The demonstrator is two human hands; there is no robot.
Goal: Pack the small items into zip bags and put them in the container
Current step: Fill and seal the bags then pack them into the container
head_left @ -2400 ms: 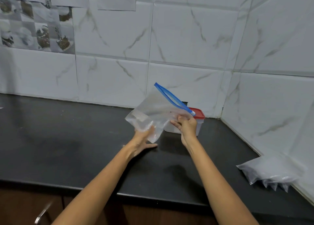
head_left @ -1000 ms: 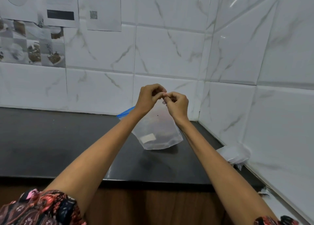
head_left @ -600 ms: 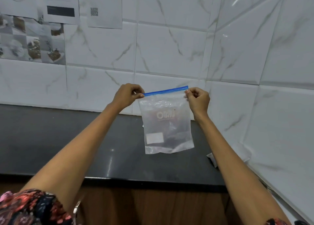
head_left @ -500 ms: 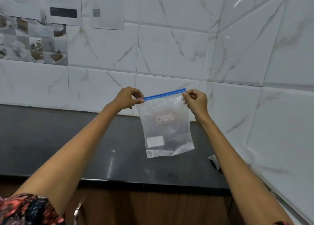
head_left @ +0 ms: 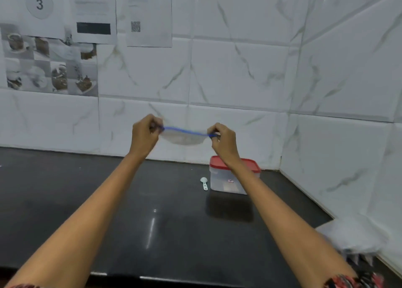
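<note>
— While both hands work, where is the zip bag (head_left: 185,137)?

— Held above the black table (head_left: 152,222): left hand (head_left: 145,135) and right hand (head_left: 224,140) each pinch one end of its blue strip.

— Container (head_left: 230,179)?

— Red-lidded, near the corner of the white marbled tile wall (head_left: 239,70). A spoon (head_left: 204,182) lies just beside it.

— Elsewhere?

— Spare bags (head_left: 356,235) at the right; printed sheets (head_left: 91,13) on the wall.

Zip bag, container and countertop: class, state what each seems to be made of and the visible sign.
Zip bag: thin clear plastic film; see-through, with blue zip strip.
Container: probably rigid translucent plastic with an opaque red lid; frosted walls.
Countertop: likely polished black stone or similar; it reflects light glossily.
</note>
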